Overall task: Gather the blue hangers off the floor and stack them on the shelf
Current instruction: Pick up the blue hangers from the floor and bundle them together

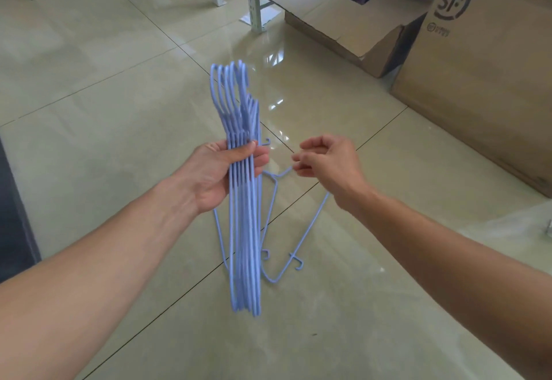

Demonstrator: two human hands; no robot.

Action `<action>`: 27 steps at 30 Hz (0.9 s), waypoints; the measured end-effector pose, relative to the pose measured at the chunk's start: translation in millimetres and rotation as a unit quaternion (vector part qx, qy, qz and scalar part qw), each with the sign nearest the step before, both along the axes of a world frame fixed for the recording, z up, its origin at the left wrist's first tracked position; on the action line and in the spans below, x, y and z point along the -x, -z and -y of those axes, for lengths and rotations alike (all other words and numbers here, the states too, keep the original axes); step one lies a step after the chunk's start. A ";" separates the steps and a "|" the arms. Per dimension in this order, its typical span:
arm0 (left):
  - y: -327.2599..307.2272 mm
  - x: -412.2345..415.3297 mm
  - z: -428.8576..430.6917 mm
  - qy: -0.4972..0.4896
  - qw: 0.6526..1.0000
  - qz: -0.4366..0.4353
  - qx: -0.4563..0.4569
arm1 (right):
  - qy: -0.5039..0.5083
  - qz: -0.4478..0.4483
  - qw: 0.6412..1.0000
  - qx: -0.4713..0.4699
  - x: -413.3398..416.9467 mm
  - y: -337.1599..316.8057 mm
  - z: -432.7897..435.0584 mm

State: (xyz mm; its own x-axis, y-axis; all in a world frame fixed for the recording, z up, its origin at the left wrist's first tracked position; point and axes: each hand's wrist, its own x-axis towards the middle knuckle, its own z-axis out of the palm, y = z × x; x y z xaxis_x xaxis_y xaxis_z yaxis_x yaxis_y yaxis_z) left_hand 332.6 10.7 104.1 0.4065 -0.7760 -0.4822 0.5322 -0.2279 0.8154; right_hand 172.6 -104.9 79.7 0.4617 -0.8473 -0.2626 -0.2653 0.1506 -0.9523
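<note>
My left hand (pixel 218 173) grips a bundle of several blue hangers (pixel 243 230) edge-on, hooks pointing away from me and the long bars hanging down toward me. Just right of it, my right hand (pixel 325 161) pinches the top of one more blue hanger (pixel 301 239) between thumb and fingertips. That single hanger dangles below the hand with its small notch hooks near the bundle's lower part. Both hands are held above the glossy tiled floor (pixel 119 104).
An open cardboard box (pixel 352 24) lies on the floor at the back right, and a larger box printed "SF" (pixel 484 59) stands beside it. White metal shelf legs (pixel 257 6) rise at the back centre. A dark edge (pixel 15 215) runs along the left side.
</note>
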 end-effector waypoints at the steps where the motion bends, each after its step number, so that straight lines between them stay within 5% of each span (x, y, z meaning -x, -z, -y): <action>1: 0.7 -5.8 -0.9 -0.005 1.000 0.005 -0.002 | 0.020 -0.037 0.999 -0.005 -2.1 17.3 10.2; 5: 4.8 -25.4 -6.2 0.003 1.000 0.017 -0.001 | -0.019 -0.193 0.981 -0.013 -29.5 92.2 13.7; 9: 7.1 -36.4 -8.2 0.001 1.000 0.026 -0.008 | -0.076 -0.317 0.942 0.077 -71.3 135.1 3.1; 16: 11.4 -47.9 -14.4 -0.002 0.999 0.033 -0.019 | -0.080 -0.401 0.901 0.144 -96.9 160.9 0.3; 22: 14.7 -49.1 -17.7 0.004 0.999 0.025 -0.029 | 0.021 -0.298 0.947 0.119 -67.9 126.7 22.7; 27: 13.6 -39.6 -13.7 0.001 1.000 0.003 -0.026 | 0.061 -0.038 0.997 0.022 -34.6 46.4 15.1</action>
State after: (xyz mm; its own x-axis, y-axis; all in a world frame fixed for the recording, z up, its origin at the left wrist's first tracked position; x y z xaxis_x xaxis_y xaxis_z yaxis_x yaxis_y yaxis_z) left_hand 372.2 24.4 90.6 0.4081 -0.7513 -0.5187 0.5259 -0.2710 0.8062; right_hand 207.2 -120.0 33.4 0.3347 -0.9071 -0.2553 -0.3200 0.1454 -0.9362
